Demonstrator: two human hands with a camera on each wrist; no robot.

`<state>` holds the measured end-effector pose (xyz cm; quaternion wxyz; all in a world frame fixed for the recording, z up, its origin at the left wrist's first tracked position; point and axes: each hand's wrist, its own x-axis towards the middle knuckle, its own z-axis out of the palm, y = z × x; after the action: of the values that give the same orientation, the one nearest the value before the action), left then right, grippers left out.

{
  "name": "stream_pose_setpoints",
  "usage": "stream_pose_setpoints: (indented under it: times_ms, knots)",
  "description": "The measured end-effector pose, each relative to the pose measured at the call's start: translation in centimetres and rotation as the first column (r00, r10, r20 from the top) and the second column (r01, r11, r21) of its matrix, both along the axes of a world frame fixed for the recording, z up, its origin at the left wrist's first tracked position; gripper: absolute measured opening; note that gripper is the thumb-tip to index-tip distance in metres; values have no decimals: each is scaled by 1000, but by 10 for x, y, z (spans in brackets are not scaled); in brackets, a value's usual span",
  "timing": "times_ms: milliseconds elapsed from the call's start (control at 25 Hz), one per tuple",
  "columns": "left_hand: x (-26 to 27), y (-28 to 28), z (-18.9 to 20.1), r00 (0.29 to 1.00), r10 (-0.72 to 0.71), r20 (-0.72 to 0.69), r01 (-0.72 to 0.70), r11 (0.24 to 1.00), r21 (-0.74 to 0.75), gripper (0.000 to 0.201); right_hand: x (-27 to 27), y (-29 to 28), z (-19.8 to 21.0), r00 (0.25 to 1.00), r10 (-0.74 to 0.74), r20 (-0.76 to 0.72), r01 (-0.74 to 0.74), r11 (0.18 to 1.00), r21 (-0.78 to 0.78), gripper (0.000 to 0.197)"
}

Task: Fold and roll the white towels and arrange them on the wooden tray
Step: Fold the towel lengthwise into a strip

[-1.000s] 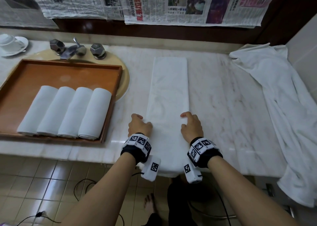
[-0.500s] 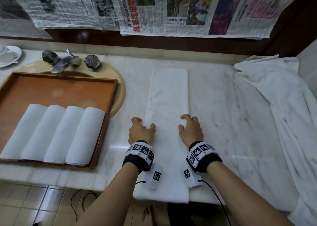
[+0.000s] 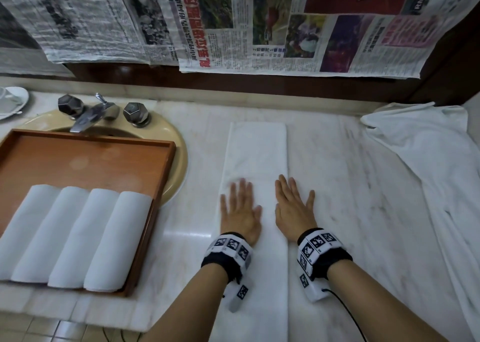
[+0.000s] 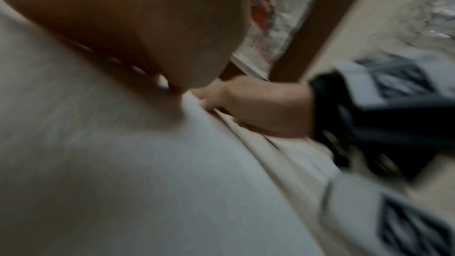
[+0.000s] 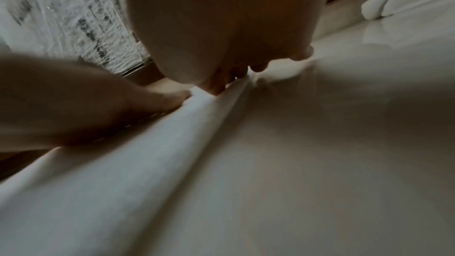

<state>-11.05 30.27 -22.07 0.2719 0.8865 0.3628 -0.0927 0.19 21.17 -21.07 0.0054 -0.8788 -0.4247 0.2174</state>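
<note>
Both hands flat, fingers straight: left hand (image 3: 240, 210) and right hand (image 3: 293, 209) side by side, pressing the long folded towel (image 3: 257, 149) on the table (image 3: 337, 185).

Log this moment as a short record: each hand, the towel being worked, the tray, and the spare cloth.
left hand: flat, fingers straight, on the folded towel
right hand: flat, over the towel's right edge
folded towel: long narrow strip on the marble counter, not yet rolled
wooden tray: holds four rolled towels side by side
loose white cloth: crumpled at the counter's right end
</note>
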Motion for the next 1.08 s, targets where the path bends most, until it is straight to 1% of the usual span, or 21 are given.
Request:
stream_pose_setpoints:
  times_ms: [80, 120, 160, 240, 280, 320, 360, 440, 480, 560, 600, 640, 680, 720, 760, 800, 840, 920, 960, 1040, 1080]
  knots:
    - [1, 13, 1, 925, 362, -117, -368, 929, -37, 67, 1, -4, 1, 1000, -4, 25, 3, 1000, 8, 62]
    - [7, 18, 6, 886, 442, -138, -449, 893, -20, 68, 4, -3, 3, 1000, -17, 22, 17, 1000, 21, 63]
    - [14, 20, 10, 906, 412, -98, -416, 909, -24, 68, 8, 0, 5, 999, -33, 12, 33, 999, 35, 67]
    - [28, 20, 14, 998, 63, 3, -63, 998, -29, 62, 18, 9, 9, 999, -42, 9, 42, 997, 62, 75]
    - [31, 26, 15, 998, -48, 32, 50, 995, -85, 59, 24, 13, 11, 999, -35, 17, 34, 998, 60, 78]
    - [33, 35, 13, 999, -27, 18, 29, 989, -146, 58, 28, 17, 13, 999, -29, 24, 28, 998, 50, 78]
    - [36, 48, 10, 989, 148, -14, -148, 973, -178, 58, 30, 20, 13, 999, -29, 33, 28, 999, 43, 77]
    - [38, 67, 19, 878, 456, -148, -475, 869, -142, 63, 29, 24, 13, 998, -42, 51, 40, 998, 42, 74]
    - [39, 67, 25, 895, 424, -142, -439, 893, -100, 64, 27, 25, 13, 997, -47, 53, 45, 998, 44, 73]
    - [42, 54, 26, 1000, 25, -4, -26, 998, -59, 60, 22, 26, 11, 998, -45, 42, 43, 998, 42, 74]
    - [41, 52, 24, 991, -130, 38, 133, 987, -90, 58, 20, 25, 10, 999, -37, 27, 36, 999, 32, 74]
    - [39, 55, 19, 987, -154, 45, 159, 978, -134, 58, 19, 24, 10, 1000, -27, 14, 27, 1000, 16, 74]
    - [35, 63, 14, 999, 35, 28, -30, 984, -174, 59, 19, 23, 10, 1000, -17, 15, 17, 1000, 3, 73]
    - [34, 72, 13, 968, 250, -31, -252, 955, -156, 61, 20, 22, 10, 1000, -8, 23, 9, 1000, -8, 73]
    - [33, 78, 18, 925, 366, -102, -376, 919, -117, 63, 20, 23, 9, 1000, -3, 29, 4, 1000, -23, 72]
    - [33, 78, 23, 943, 313, -109, -321, 945, -63, 63, 20, 23, 9, 1000, -1, 28, 2, 999, -36, 72]
    - [35, 73, 26, 989, 147, -26, -148, 988, -53, 62, 19, 24, 8, 1000, -4, 25, 5, 999, -43, 73]
    - [43, 65, 24, 974, -228, 8, 229, 973, -14, 59, 19, 26, 4, 999, -8, 40, 10, 999, -44, 75]
    - [48, 70, 23, 972, -235, -15, 235, 971, -46, 59, 18, 27, 2, 999, -9, 48, 11, 999, -46, 77]
    - [54, 84, 20, 996, 34, -88, -39, 998, -47, 61, 16, 27, -2, 998, -9, 60, 12, 999, -46, 87]
    - [53, 87, 22, 987, 80, -141, -81, 997, -7, 62, 16, 28, -5, 997, -11, 71, 14, 999, -37, 89]
